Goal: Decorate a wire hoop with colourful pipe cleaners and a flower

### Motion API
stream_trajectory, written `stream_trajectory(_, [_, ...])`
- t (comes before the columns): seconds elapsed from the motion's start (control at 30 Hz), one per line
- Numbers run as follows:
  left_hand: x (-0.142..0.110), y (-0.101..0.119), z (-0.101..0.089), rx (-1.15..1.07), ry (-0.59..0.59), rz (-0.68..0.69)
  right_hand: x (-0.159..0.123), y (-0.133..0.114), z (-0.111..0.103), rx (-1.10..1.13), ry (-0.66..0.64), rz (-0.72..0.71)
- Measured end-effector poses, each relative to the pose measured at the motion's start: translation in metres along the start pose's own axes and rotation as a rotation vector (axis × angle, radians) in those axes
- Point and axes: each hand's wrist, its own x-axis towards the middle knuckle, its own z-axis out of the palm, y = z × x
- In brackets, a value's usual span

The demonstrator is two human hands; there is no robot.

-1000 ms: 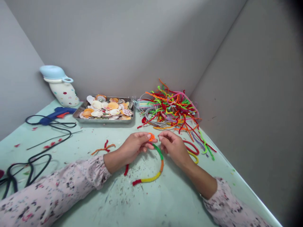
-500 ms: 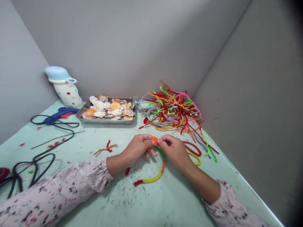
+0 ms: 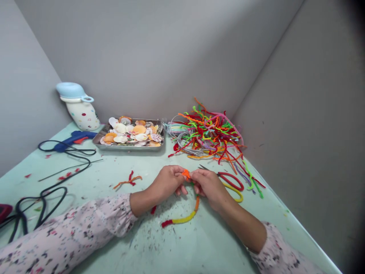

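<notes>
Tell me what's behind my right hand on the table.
Scissors lie there: a dark blade tip and red and yellow handle loops show past your right hand. Their middle is covered by the hand, so it can't be seen.

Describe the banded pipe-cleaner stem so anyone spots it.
On the pale green tabletop, the left hand and right hand meet at an orange fuzzy piece. Curving out below them is the banded stem. Its red, yellow and orange stretches distinguish it from the plain red scrap nearby.
</notes>
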Motion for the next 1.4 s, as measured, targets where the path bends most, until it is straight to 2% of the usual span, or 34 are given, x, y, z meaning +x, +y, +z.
stream_trajectory(0.1, [-0.001,0.005,0.0,-0.01,-0.016,-0.006,-0.001,-0.008,-0.005,-0.088,0.017,-0.054])
stream_trajectory(0.27, [-0.002,0.008,0.002,-0.016,0.004,-0.027,-0.004,-0.022,-0.011,-0.178,0.108,-0.229])
stream_trajectory(0.37, [0.0,0.003,0.003,0.012,-0.002,-0.044,-0.005,-0.021,-0.008,-0.236,0.081,-0.27])
stream_trajectory(0.53, [0.001,-0.001,0.004,0.047,-0.008,-0.055,-0.005,-0.015,-0.006,-0.475,0.068,-0.363])
stream_trajectory(0.67, [0.0,0.0,0.003,0.026,-0.028,-0.013,-0.005,-0.016,-0.009,-0.438,0.064,-0.321])
stream_trajectory(0.77, [0.0,0.001,0.001,-0.052,-0.031,0.013,-0.003,-0.018,-0.011,-0.299,0.078,-0.221])
stream_trajectory(0.9, [0.0,0.002,0.001,-0.164,0.0,-0.021,0.0,-0.014,-0.009,-0.133,0.075,-0.141])
stream_trajectory(1.13, [0.001,0.004,0.002,-0.262,0.071,-0.086,0.002,-0.004,-0.003,-0.152,0.081,-0.148])
stream_trajectory(1.4, [0.0,0.002,0.002,-0.15,0.086,-0.066,-0.001,-0.011,-0.006,-0.225,0.096,-0.272])
